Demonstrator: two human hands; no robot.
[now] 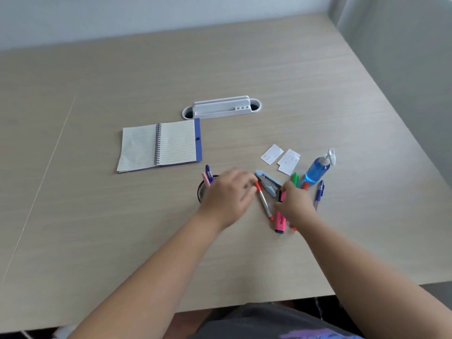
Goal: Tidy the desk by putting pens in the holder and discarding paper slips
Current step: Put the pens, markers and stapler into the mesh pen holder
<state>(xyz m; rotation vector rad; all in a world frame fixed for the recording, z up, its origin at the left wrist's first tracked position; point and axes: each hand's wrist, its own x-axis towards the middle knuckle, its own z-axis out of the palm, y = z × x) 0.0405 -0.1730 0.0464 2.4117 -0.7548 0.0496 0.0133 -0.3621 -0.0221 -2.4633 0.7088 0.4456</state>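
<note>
Both forearms reach over the desk [97, 216]. At left, the mesh holder [202, 190] keeps two pens upright. Left hand [228, 195], blurred, pinches the red-capped pen [264, 201], cap pointing away. Right hand [297, 204] closes on the pink highlighter [280, 221], lengthwise toward the person. Paper slips [281, 159] lie beyond.

Bare forearms, no sleeves, no watch or rings. Left hand [227, 194], right hand [297, 200]. Dark grey shirt [269, 321], purple-blue print at desk [97, 216] near edge.
</note>
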